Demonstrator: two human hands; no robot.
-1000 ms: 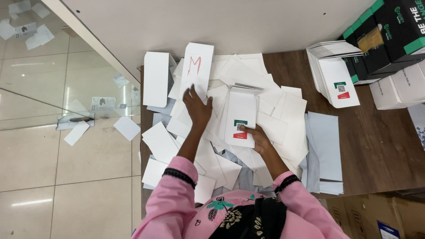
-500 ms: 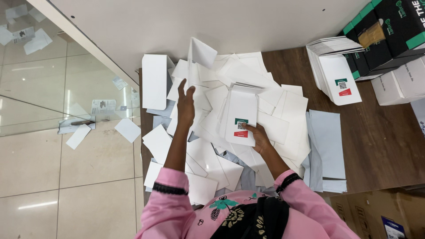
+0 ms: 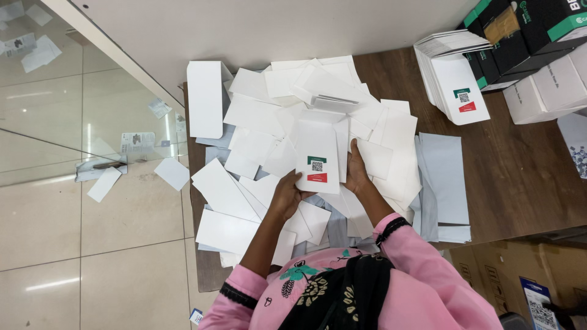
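A white envelope (image 3: 317,153) with a small green and red printed mark lies face up on top of a loose heap of white envelopes (image 3: 257,134). Both my hands hold it. My left hand (image 3: 286,194) grips its lower left corner, my right hand (image 3: 356,171) holds its right edge. Pink sleeves cover both my forearms. The heap spreads over the left half of a dark wooden table (image 3: 520,171).
A neat fanned stack of the same printed envelopes (image 3: 455,79) leans at the table's back right, beside green-and-black boxes (image 3: 532,30) and white boxes (image 3: 550,88). Several papers lie scattered on the tiled floor (image 3: 92,232) at left. A cardboard box (image 3: 520,275) stands lower right.
My left hand drew back from the far side of the heap toward me and now grips the printed envelope's lower left corner. The marked sheet it lifted earlier is gone from view.
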